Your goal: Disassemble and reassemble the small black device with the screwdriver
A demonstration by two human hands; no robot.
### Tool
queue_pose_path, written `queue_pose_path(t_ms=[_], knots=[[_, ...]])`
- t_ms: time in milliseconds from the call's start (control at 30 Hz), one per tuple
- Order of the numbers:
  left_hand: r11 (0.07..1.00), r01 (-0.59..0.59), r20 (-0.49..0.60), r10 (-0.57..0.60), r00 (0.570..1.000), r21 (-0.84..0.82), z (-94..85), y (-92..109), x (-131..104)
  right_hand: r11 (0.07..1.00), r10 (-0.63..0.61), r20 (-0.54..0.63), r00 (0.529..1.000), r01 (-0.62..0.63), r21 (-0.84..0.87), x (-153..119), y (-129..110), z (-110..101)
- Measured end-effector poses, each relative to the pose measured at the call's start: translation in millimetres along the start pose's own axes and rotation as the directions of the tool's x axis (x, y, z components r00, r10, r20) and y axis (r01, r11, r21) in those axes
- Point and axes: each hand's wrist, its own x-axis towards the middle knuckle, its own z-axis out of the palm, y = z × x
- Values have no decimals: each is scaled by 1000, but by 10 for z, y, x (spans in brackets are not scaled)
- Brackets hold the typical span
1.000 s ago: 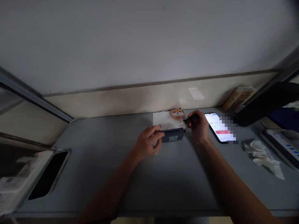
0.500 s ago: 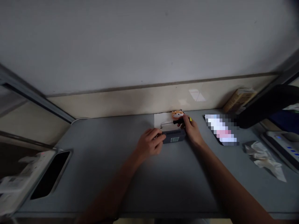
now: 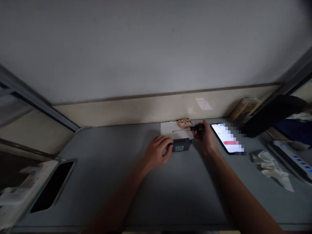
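Note:
My left hand (image 3: 159,150) is closed round the left end of a dark grey box (image 3: 181,145) with vent slots on top and a pale label on the near side. In my right hand (image 3: 204,136) is a screwdriver (image 3: 196,128) with a black and yellow handle, its thin shaft pointing left above a white sheet of paper (image 3: 167,127). A tiny dark piece shows at the screwdriver's tip; it is too small to make out. Behind the shaft lies an orange and white animal-face item (image 3: 184,123), on the paper's far edge.
A lit phone (image 3: 225,138) lies right of my right hand, with crumpled tissue (image 3: 273,169) nearer me. Further right stand a book (image 3: 245,109), a black object (image 3: 275,113) and a device with blue lights (image 3: 292,159). On the left lies a dark-screened phone (image 3: 52,187) beside a white power strip (image 3: 26,188).
My right hand has drawn the screwdriver to the right, its tip now further from my left hand. The left hand still grips the box.

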Motion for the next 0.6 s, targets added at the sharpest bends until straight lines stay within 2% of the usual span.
queue_pose_path(t_ms=[167,367,600], knots=[[998,-10,-3,11,1000,60,-66,-12,10,994,-22,-60,998,28,104,60,-40,-81],[982,-126,8,126,992,143,39,105,19,995,-68,-86,994,74,71,134,16,-162],[981,-120,40,115,993,151,87,134,4,995,-48,-130,990,59,82,114,2,-163]])
